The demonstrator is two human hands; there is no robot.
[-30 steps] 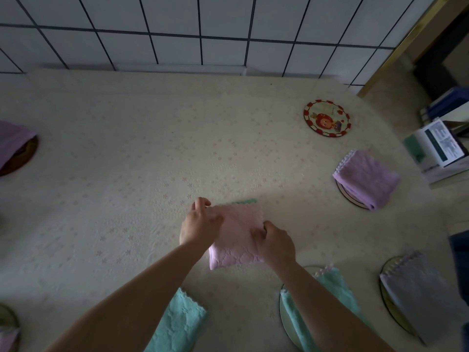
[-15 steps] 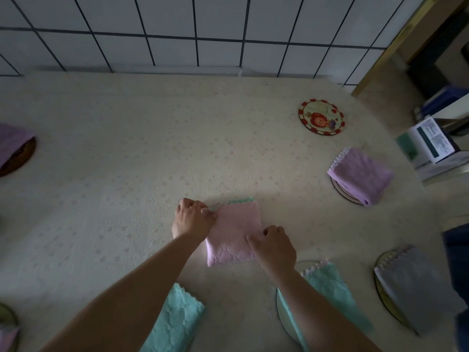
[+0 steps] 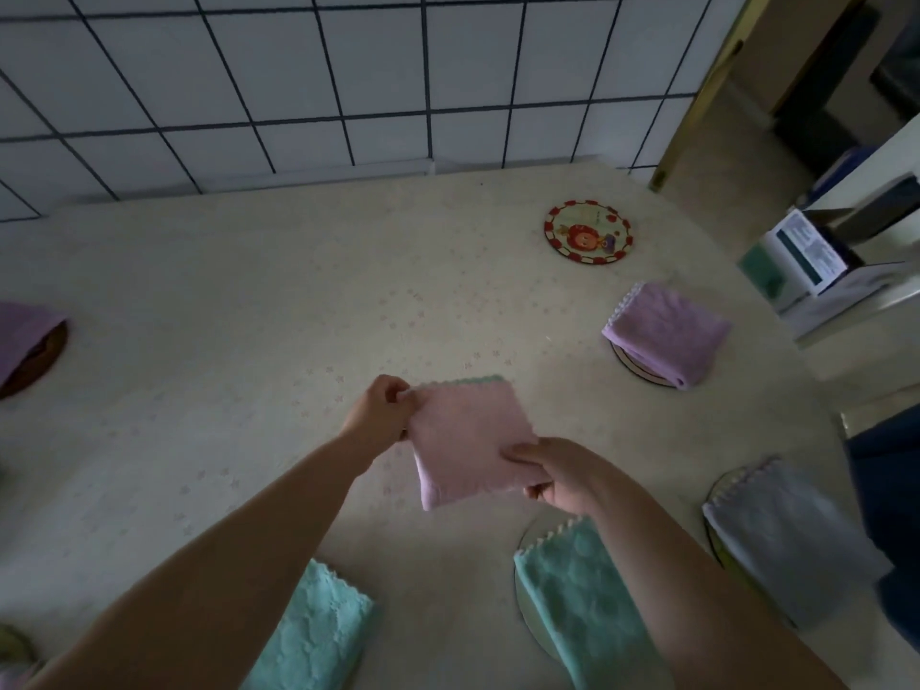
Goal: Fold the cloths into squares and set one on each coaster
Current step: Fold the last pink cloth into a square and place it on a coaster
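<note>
A pink cloth (image 3: 465, 440) folded into a square is held above the table between both hands. My left hand (image 3: 376, 415) pinches its upper left corner and my right hand (image 3: 557, 473) grips its lower right edge. A round coaster with a red cartoon rim (image 3: 589, 232) lies bare at the back right. A purple folded cloth (image 3: 664, 333) sits on a coaster at the right. A grey cloth (image 3: 791, 540) and a teal cloth (image 3: 582, 605) each cover a coaster near the front right. Another teal cloth (image 3: 318, 634) lies under my left forearm.
The table has a cream patterned covering (image 3: 224, 316). A purple cloth on a dark coaster (image 3: 25, 346) sits at the left edge. White tiled wall (image 3: 348, 82) runs along the back. Boxes and papers (image 3: 816, 261) stand past the right table edge.
The pink cloth has left the table surface and now hangs lifted in both hands, shifted slightly right. The view has tilted upward.
</note>
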